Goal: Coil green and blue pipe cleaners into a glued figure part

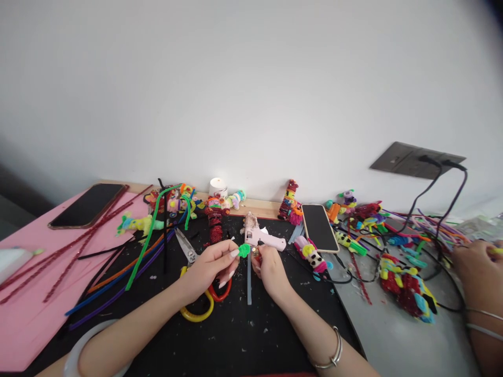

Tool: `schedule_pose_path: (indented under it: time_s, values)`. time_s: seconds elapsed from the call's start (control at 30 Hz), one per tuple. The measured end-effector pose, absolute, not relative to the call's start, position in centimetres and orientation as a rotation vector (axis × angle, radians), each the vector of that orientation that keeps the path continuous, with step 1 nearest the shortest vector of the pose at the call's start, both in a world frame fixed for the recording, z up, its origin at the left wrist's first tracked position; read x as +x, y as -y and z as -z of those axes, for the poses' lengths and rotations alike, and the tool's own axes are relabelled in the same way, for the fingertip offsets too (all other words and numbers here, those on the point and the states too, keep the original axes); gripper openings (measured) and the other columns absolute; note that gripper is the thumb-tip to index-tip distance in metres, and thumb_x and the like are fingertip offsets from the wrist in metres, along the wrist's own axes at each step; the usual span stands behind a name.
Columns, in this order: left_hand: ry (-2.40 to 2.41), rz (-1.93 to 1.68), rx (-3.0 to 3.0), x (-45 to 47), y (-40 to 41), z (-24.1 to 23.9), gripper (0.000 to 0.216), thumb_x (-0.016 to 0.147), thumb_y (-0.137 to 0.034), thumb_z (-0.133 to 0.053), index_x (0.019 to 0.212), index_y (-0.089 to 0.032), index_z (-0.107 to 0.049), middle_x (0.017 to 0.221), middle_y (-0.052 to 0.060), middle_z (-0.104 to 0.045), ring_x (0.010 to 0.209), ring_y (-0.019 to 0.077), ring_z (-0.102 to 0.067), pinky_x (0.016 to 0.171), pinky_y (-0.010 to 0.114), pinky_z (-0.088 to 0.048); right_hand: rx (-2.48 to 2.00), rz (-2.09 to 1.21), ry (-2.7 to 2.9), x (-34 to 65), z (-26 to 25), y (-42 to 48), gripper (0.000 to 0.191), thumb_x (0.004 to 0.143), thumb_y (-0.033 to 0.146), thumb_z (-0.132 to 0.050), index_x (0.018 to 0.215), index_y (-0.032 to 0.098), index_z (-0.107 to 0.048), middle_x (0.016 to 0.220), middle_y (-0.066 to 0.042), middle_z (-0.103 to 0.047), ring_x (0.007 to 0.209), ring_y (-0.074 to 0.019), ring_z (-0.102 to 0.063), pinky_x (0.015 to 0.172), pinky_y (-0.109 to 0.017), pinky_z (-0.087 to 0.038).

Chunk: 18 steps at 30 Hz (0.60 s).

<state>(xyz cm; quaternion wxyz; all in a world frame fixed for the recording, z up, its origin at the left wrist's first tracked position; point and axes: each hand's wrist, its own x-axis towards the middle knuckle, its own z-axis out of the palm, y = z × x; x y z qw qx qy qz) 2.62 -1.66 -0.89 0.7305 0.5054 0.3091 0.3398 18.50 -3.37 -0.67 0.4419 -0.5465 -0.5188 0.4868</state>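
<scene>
Black mat (236,340), pink sheet (23,324), pale wall (251,94); left hand (216,264) pinching green piece (244,250), right hand (272,269) grasping blurred item (256,254)

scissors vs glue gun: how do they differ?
- Colour: the scissors have one yellow and one red handle loop; the glue gun is pale pink.
- Place: the scissors' handles reach nearer the wearer; the glue gun lies farther off and to the right.

Shared: both lie on the black mat, each partly hidden by the hands.
</scene>
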Motion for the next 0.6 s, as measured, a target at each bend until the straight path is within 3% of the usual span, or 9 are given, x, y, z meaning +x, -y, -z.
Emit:
schedule_pose_path:
  time_s: [0.6]
  values:
    - [-0.676, -0.771, 1.076, 2.66, 1.64, 1.2, 0.024, 0.087, -0.037, -0.05, 0.075, -0.017, -0.048, 0.054, -0.006, -0.046, 0.04, 0.0043, -0.034, 0.037, 0.016, -0.023, -1.282, -1.209, 1.371, 18.22, 0.65, 3.59, 0.036, 0.083, 0.028, -0.028, 0.047, 0.023, -0.026, 0.042, 0.004, -0.025, 0.041, -0.0106, -0.023, 0.043, -0.027, -0.017]
